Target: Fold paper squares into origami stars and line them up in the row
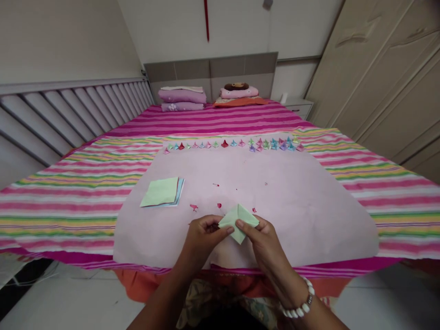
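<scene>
A light green sheet of origami paper, folded into a diamond shape with a centre crease, is held up between both hands just above the white sheet. My left hand pinches its left corner, thumb on the front. On the right side, my right hand grips it with the thumb pressed near the middle; a white bead bracelet circles that wrist. Several small red paper scraps lie just beyond the hands. To the left rests a stack of square paper, light green on top.
The white sheet covers the near part of a bed with a striped cover. Along its far edge stands a row of small coloured folded paper pieces. Folded bedding lies by the headboard; a railing runs at the left.
</scene>
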{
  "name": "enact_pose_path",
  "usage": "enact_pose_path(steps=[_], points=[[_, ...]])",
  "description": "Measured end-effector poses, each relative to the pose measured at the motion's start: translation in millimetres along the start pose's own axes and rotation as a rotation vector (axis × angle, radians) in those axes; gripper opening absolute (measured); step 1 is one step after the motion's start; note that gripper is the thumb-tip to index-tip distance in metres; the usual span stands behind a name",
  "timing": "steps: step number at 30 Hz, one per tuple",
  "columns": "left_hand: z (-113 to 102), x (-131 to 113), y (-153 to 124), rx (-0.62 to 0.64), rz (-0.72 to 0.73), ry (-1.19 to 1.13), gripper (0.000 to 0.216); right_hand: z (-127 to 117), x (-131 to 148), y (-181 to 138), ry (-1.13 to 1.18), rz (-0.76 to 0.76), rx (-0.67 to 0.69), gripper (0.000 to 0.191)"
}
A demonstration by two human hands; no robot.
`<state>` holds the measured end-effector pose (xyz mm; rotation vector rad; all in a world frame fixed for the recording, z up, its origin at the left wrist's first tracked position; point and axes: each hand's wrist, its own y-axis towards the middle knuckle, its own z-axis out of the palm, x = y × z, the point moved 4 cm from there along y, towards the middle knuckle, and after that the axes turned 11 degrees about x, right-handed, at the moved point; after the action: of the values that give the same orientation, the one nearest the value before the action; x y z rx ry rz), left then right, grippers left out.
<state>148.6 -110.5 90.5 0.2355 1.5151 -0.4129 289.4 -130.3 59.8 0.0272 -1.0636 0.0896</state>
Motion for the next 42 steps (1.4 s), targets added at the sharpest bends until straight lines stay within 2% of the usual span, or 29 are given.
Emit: enact_pose_path(steps=[9,14,20,24,26,28,33,36,39,42], points=[[-2.0,-0.6,-0.2,-0.027,0.021,0.066,0.022,0.9,-1.3,-0.4,0.009,-0.04,-0.022,0.02],[-5.0,-3.0,-2.6,-0.021,0.011,0.197,0.031,2.0,-0.5,-1.2,-0.016,-0.032,-0.005,0.017],[-7.8,-5.0,-3.9,-0.01,0.044,0.242,0.039,3.6,-0.5,-2.4,-0.009,0.01,0.023,0.02],[-3.1,0.3,-0.5,-0.003,0.05,0.048,0.022,2.6,0.4,-2.3,-0.021,0.008,0.027,0.02],[0.5,1.5,0.5,0.022,0.071,-0.108,0.031,2.4,0.5,-2.4,-0.018,0.013,0.044,0.019],[2.7,-0.1,-0.1,0.042,0.117,-0.149,0.032,1.7,0.7,-2.8,-0.023,0.015,0.042,0.02],[3.9,-10.5,-5.4,0.081,0.301,0.184,0.002,1.3,3.6,-4.0,-0.018,0.001,0.009,0.025],[2.6,-12.4,-6.6,0.068,0.331,0.293,0.014,2.5,7.4,-4.4,0.009,-0.032,0.034,0.026],[1.4,-12.7,-7.1,0.057,0.307,0.314,0.018,-0.2,10.5,-5.6,-0.001,-0.065,0.019,0.035],[2.6,-14.6,-7.8,0.099,0.312,0.309,0.018,-3.3,13.0,-7.8,-0.068,-0.098,-0.004,0.043]])
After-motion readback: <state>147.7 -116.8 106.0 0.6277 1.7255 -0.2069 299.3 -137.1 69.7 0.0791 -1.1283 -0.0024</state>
